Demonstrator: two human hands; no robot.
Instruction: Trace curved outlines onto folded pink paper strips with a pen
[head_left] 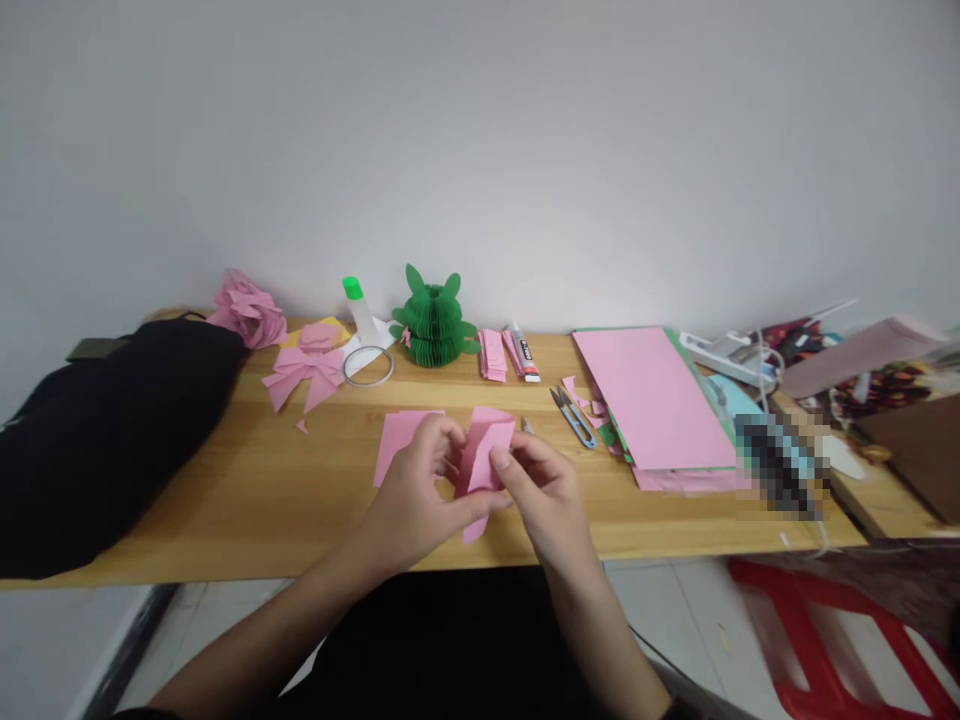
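Between my two hands, above the front of the wooden table, is a folded piece of pink paper (489, 447). My left hand (420, 485) grips its left and lower side, the thumb reaching across below. My right hand (544, 485) pinches its right edge between thumb and fingers. Beneath and behind my left hand lie flat pink paper sheets (401, 440). Just beyond my right hand is a small metal-looking item (526, 425), partly hidden. Thread snips (574, 418) with blue handles rest to the right, beside pink and green paper scraps (600, 412).
Along the back stand a green honeycomb paper figure (435, 325), a green-capped glue bottle (361, 310), a glue tube (523, 355) and pink strips (492, 355). A pink paper stack (660, 400) lies right. Left are a black bag (120, 430), pink bow (307, 375) and metal ring (368, 366).
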